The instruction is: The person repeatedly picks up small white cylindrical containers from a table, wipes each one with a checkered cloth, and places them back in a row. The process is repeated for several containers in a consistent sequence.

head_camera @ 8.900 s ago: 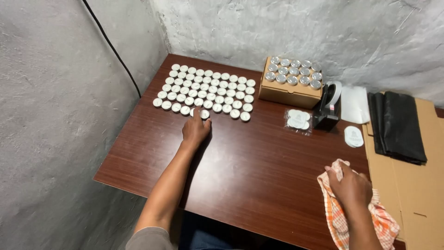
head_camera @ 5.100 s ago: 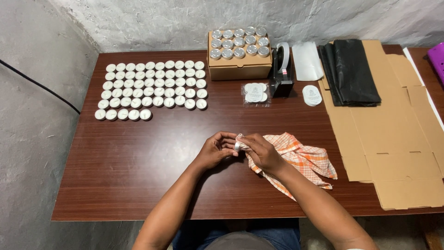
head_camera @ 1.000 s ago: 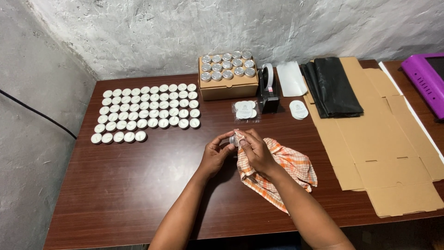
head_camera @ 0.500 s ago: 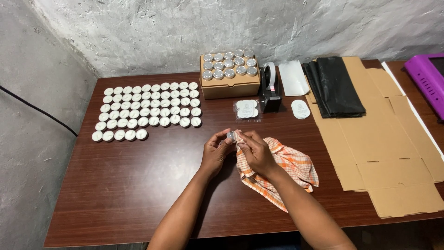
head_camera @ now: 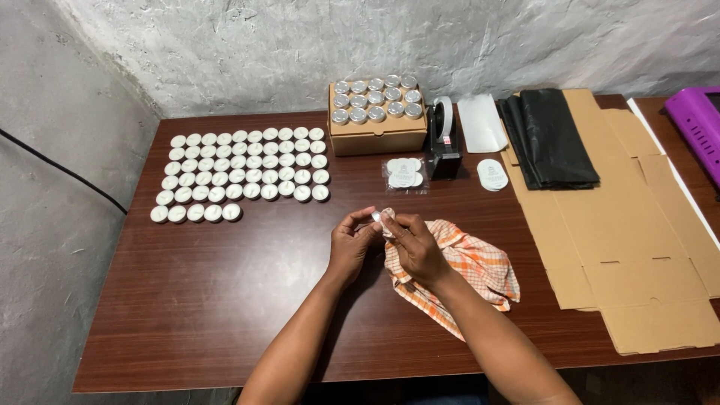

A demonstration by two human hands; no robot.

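My left hand (head_camera: 351, 244) holds a small round white tealight candle (head_camera: 380, 217) by its metal cup at the middle of the brown table (head_camera: 210, 300). My right hand (head_camera: 416, 247) presses a corner of an orange checked cloth (head_camera: 469, 270) against the candle. The rest of the cloth hangs under my right wrist and lies on the table. Rows of white tealights (head_camera: 240, 172) are laid out at the back left, apart from both hands.
A cardboard box (head_camera: 377, 120) topped with silver-cupped candles stands at the back. Beside it are a tape dispenser (head_camera: 444, 139), round white labels (head_camera: 403, 174), a folded black bag (head_camera: 551, 139), flat cardboard sheets (head_camera: 622, 232) and a purple object (head_camera: 701, 127) at far right.
Earlier my left hand reached to the candle rows and brought one candle to the middle. Over the last second both hands stay together on it with only slight finger shifts.
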